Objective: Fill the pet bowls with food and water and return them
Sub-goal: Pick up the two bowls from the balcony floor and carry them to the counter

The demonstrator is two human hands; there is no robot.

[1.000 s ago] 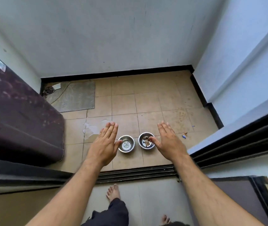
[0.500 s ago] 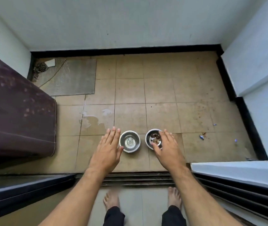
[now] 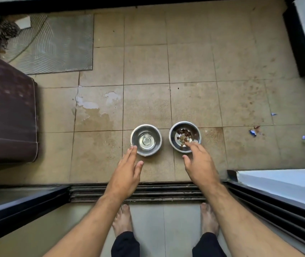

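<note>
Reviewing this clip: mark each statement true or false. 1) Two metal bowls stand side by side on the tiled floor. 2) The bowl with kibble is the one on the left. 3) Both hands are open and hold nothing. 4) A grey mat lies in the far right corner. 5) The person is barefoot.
1) True: the water bowl and the food bowl stand side by side, apart, on the tiled floor.
2) False: the kibble is in the right-hand bowl; the left one holds clear water.
3) True: the left hand and right hand have straight fingers and grip nothing.
4) False: the grey mat lies in the far left corner.
5) True: bare feet show below.
</note>
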